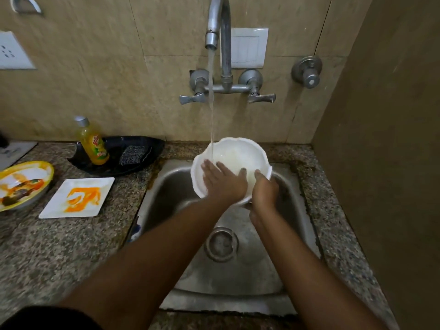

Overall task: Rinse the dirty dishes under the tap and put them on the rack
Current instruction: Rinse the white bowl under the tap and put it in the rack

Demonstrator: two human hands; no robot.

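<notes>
White scalloped bowl (234,160) under the running tap (217,25)
Left hand (222,181) lies flat inside, fingers straight — right hand (264,189) grips the glossy rim above the steel sink (171,186).

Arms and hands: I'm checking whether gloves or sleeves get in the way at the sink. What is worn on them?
Nothing shows on them. The left hand and right hand are bare, with no gloves, rings or watch visible. Both forearms are uncovered up to the frame's lower edge; no sleeve reaches them.
</notes>
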